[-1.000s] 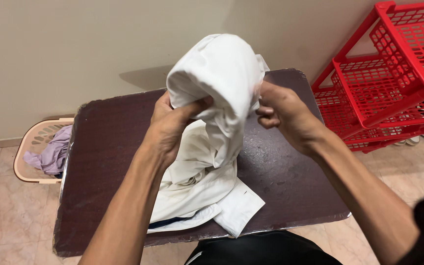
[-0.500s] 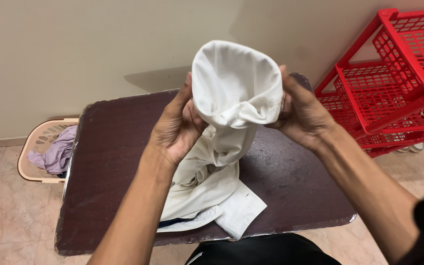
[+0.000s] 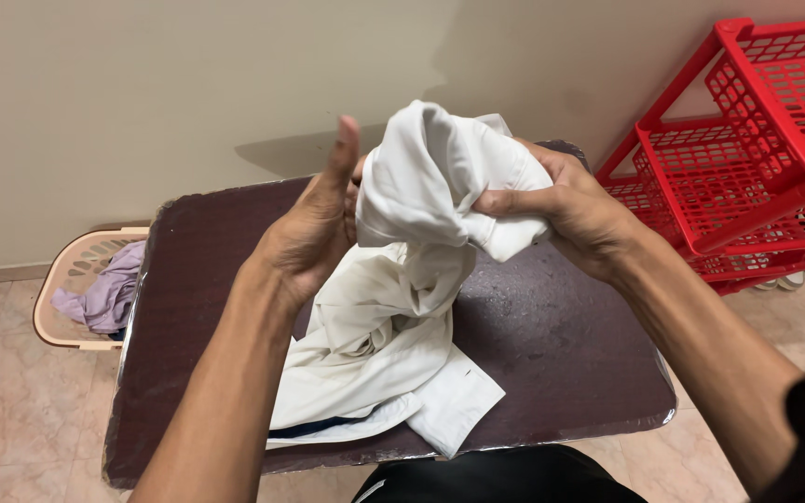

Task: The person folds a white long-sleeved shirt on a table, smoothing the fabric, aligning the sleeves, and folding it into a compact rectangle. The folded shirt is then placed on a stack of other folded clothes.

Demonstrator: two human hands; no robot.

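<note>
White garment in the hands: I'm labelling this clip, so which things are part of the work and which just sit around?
In the work:
white garment
left hand
right hand
dark table

Just around:
beige basket with purple cloth
red racks

I see a soft, matt white cloth garment [image 3: 393, 317], a dark table top [image 3: 552, 354] with a faintly speckled sheen, a glossy red plastic rack [image 3: 747, 140] and a matt beige plastic basket [image 3: 72, 270]
</note>
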